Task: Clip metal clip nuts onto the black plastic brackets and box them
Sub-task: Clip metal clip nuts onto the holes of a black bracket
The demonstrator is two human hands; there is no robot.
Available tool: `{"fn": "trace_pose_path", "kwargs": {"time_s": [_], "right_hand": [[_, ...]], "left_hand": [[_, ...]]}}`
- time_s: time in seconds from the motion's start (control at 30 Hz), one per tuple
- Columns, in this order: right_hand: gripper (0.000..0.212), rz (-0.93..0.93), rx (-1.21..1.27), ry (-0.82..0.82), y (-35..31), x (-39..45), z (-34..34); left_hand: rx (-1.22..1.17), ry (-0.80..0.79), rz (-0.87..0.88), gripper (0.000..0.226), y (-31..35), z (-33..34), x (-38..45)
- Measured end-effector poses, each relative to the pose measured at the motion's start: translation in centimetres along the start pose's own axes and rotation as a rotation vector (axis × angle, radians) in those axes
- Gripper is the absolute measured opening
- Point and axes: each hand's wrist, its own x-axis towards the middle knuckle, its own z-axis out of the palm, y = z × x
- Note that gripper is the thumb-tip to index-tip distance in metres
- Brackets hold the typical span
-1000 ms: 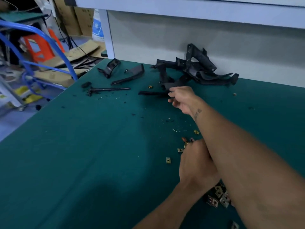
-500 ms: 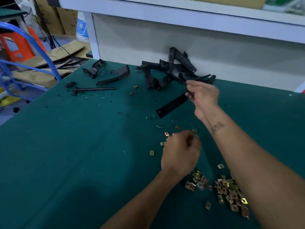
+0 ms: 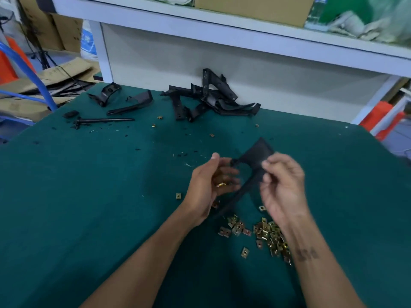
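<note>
Bracket (image 3: 255, 158), black plastic, is held up over the middle of the green surface (image 3: 89, 196), between both hands; its broad triangular end points toward the far edge, its thin arm slants down toward the near edge. It's blurred, so details are unclear. Right hand (image 3: 283, 187) pinches the bracket w/ thumb & fingers at the broad end. Left hand (image 3: 211, 185) is palm up, fingers curled round a brass nut (image 3: 221, 185), thumb tip just beside the bracket's inner corner; can't tell if nut & bracket touch.

Nuts (image 3: 266, 234) lie in a loose heap on the surface below the hands, nearer the near edge, partly under the right forearm. A few strays: one nut (image 3: 178, 196) just left of the left hand, one (image 3: 244, 252) nearer the near edge, several small ones toward the far edge.

Pile of brackets (image 3: 206, 101) sits at the far edge, against the white back panel (image 3: 289, 85). Toward the far left corner, well apart from the pile: two more black parts (image 3: 133, 103), a thin black rod (image 3: 104, 120), plus black crumbs & shavings.

Above the panel, a white shelf (image 3: 222, 34) carries a cardboard box (image 3: 251, 7). Beyond the left edge: blue tube frame (image 3: 26, 70), flattened cardboard (image 3: 44, 81).
</note>
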Motion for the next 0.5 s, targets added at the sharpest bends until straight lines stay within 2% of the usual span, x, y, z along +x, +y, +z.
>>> {"fn": "trace_pose_path", "kwargs": {"time_s": [0.07, 0.2, 0.33, 0.43, 0.5], "right_hand": [[0.051, -0.022, -0.051, -0.067, 1.4, -0.3, 0.7], [0.032, -0.133, -0.236, -0.169, 1.2, -0.7, 0.3], [0.022, -0.380, -0.681, -0.243, 1.3, -1.9, -1.4], [0.017, -0.442, -0.787, -0.185, 0.1, -2.1, -2.7], [0.012, -0.441, -0.874, -0.130, -1.3, -1.9, -4.1]], "left_hand": [[0.032, -0.110, -0.097, 0.044, 0.1, -0.3, -0.2], [0.113, -0.228, -0.114, 0.051, 0.3, -1.6, -0.7], [0.279, -0.131, 0.028, 0.062, 0.7, -1.0, -0.6], [0.343, -0.066, 0.052, 0.075, 1.1, -1.1, -0.4], [0.368, -0.029, 0.056, 0.097, 1.2, -1.7, -0.3]]}}
